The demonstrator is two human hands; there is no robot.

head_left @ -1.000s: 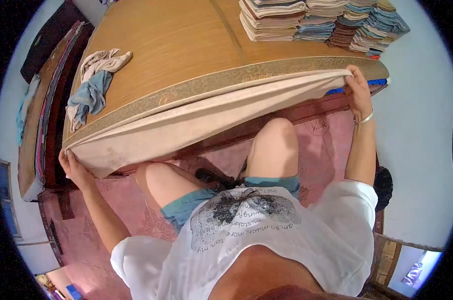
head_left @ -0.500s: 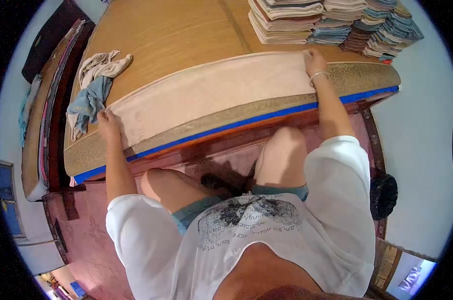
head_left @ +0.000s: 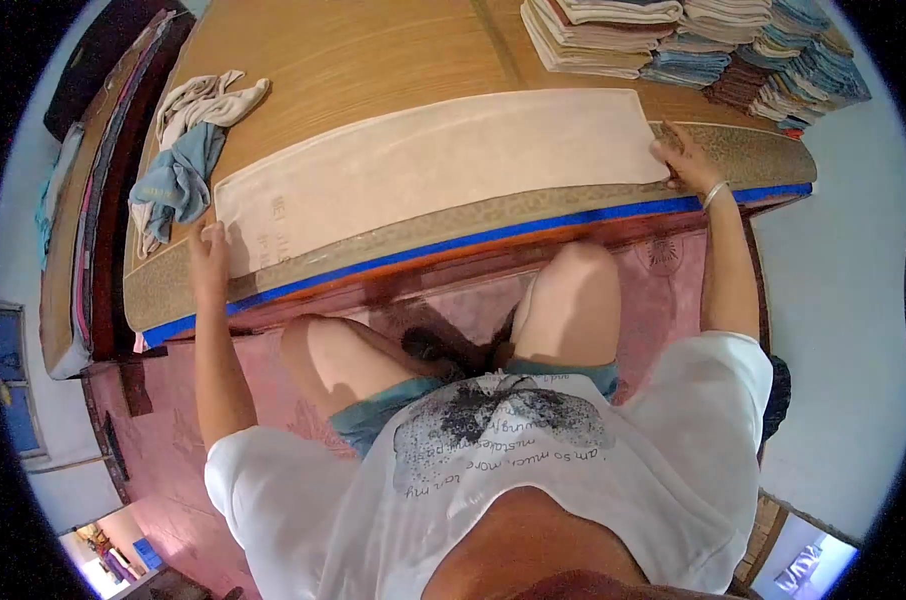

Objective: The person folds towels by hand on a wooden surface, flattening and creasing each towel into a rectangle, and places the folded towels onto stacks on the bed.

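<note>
A long pale cream cloth lies spread flat along the front of the mat-covered bed surface, with faint lettering near its left end. My left hand is beside the cloth's left edge, thumb and fingertips slightly apart. At the right end, my right hand touches the cloth's edge near the front corner, its fingers spread. Whether any lower fingers hold that edge is hard to see. Close to the cloth's left end is a crumpled blue cloth, touching a crumpled cream cloth.
Stacks of folded cloths stand at the back right. The bed's front edge has a patterned border and a blue strip. My bent knees are just in front, above a pink floor covering. A narrow padded piece stands at left.
The cloth, held up and sagging between both hands at first, was laid down on the surface and now lies flat. My right hand has come from its back corner to its front corner; both hands have loosened.
</note>
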